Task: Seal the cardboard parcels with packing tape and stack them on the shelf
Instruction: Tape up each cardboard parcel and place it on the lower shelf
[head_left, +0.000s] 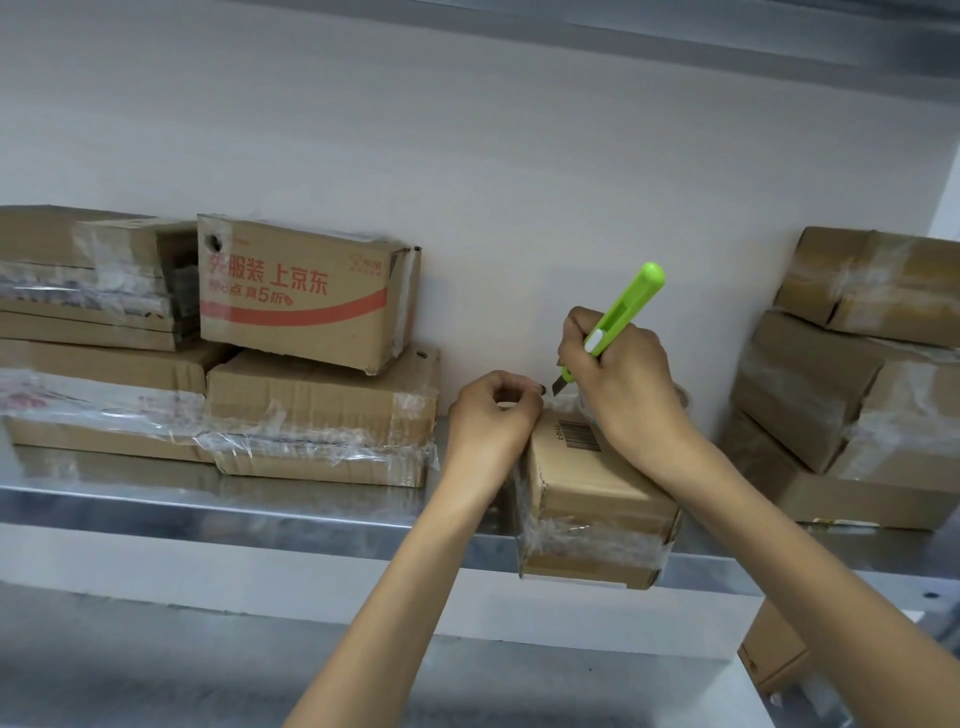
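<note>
The right hand is gripping a green utility knife, blade down, apparently to sever tape the left hand is pinching taut above the taped parcel overhanging the shelf edge.

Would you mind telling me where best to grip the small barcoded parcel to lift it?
Grip the small barcoded parcel by its two side faces, coming from the front: that end overhangs the shelf edge, so both sides are open there.
</note>
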